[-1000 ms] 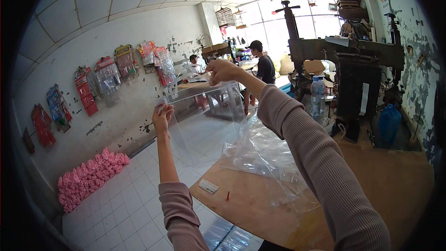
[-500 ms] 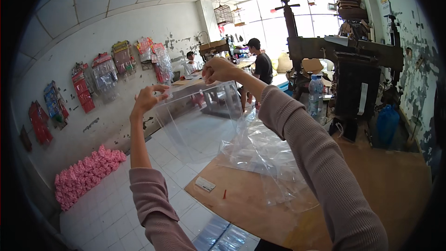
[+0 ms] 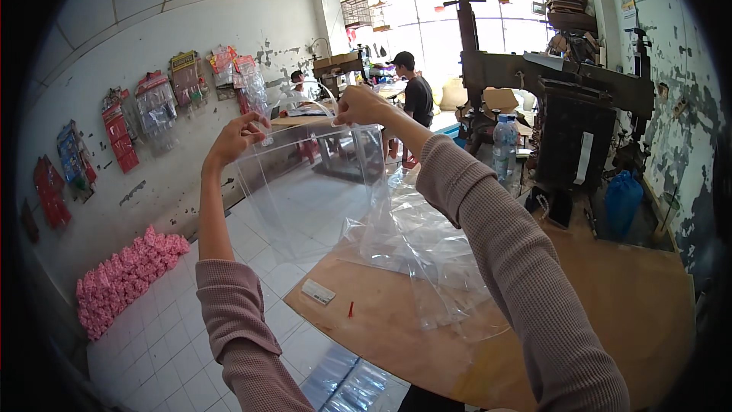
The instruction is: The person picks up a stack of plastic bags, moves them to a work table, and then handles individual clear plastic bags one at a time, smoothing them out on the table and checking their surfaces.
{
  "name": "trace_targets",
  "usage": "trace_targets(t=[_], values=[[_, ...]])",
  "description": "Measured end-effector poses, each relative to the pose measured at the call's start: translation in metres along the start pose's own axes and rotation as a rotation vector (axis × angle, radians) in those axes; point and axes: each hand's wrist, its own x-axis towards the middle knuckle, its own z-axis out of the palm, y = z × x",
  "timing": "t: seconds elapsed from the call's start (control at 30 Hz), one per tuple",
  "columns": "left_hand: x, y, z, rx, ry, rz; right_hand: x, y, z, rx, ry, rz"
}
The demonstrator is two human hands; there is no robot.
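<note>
A clear, box-shaped plastic bag (image 3: 301,198) hangs upright in front of me, beyond the table's left edge. My left hand (image 3: 235,140) pinches its upper left rim, fingers closed. At the upper right, my right hand (image 3: 361,106) is closed on the bag's rim beside one end of a handle. That thin clear handle (image 3: 329,91) arches up between the two hands. Crumpled clear plastic bags (image 3: 427,240) lie in a loose heap on the brown tabletop (image 3: 602,305) below my right forearm.
A small whitish block (image 3: 318,291) and a red sliver (image 3: 351,309) lie near the table's left corner. Water bottles (image 3: 503,145) and a dark press machine (image 3: 576,133) stand behind. Two people sit farther back. Pink bundles (image 3: 130,282) rest on the floor by the left wall.
The handle now stands up as an arch between my hands. My view has turned slightly right, and both hands keep their grip on the bag's rim.
</note>
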Motion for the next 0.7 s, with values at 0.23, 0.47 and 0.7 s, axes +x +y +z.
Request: trace_targets(t=[0.23,0.47,0.7], values=[[0.003,0.004,0.006,0.007,-0.022,-0.026,-0.002,0.008,0.007,0.012,0.014,0.014],[0.006,0.004,0.001,0.036,0.004,-0.072,0.001,0.004,0.001,-0.036,0.060,0.018],[0.006,0.006,0.000,0.044,0.006,-0.058,-0.012,-0.008,-0.002,-0.195,0.110,0.094]])
